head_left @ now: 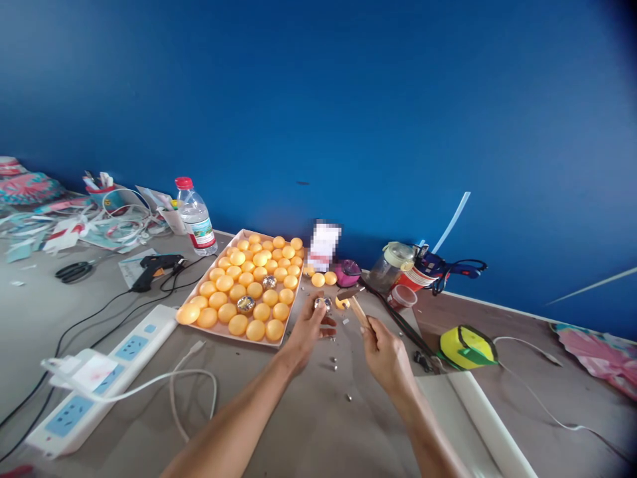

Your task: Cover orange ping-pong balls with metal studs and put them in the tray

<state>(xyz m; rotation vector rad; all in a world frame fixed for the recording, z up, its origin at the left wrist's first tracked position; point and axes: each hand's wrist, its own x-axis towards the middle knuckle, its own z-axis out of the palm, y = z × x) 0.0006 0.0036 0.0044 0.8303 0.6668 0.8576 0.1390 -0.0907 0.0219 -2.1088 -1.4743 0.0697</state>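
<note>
My left hand (307,330) is closed around a shiny silver ball (323,303), its fingers wrapped about the underside. In my right hand (389,353) I grip the wooden handle of a small hammer (360,312); the hammer's dark head sits just right of the silver ball, apart from it. Behind the hammer head an orange ball (342,303) lies partly hidden. A shallow box (233,336) left of my hands is filled with orange balls (255,330), and two silver-studded balls (245,305) rest among them. Small metal bits (335,367) are scattered on the table below my hands.
A power strip (107,378), glue gun (152,271) and water bottle (196,219) stand left. Right are a lidded jar (393,265), a red cup (402,297), a purple container (347,272) and a yellow-green tape measure-like pouch (462,346). Cables cross both sides; a blue wall (318,119) rises behind.
</note>
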